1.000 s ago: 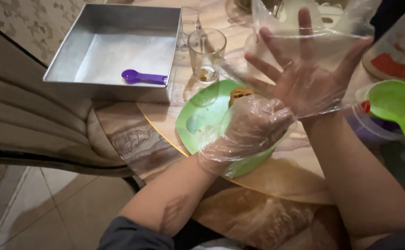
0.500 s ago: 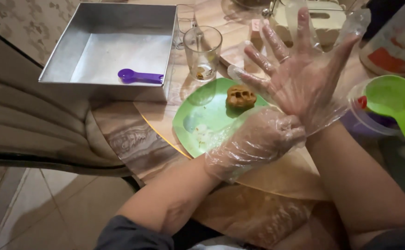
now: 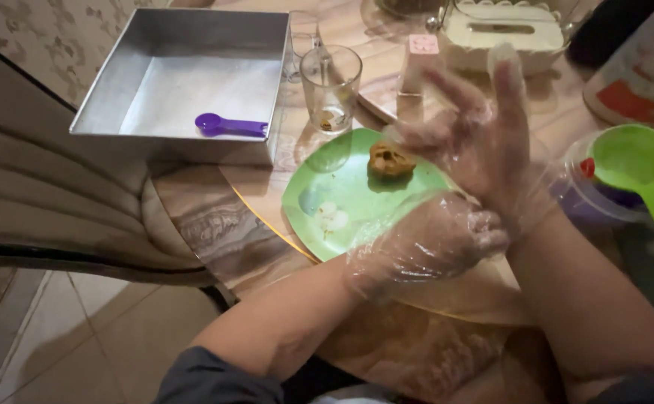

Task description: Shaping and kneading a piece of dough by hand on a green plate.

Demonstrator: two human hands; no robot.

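From where I watch, the plate lies at the table's middle with a lump of dough on its far side. Behind it stands the glass; left of that sits the baking tin, a spoon lying in it. My left hand is over the plate's right edge, touching the right hand raised behind it. A scoop rests on a tub at far right.

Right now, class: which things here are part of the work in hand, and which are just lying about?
In hand: left hand tugging the clear plastic glove onto right hand.

Lying about: green plate with brown lump, metal tray, purple spoon, glass, green scoop.
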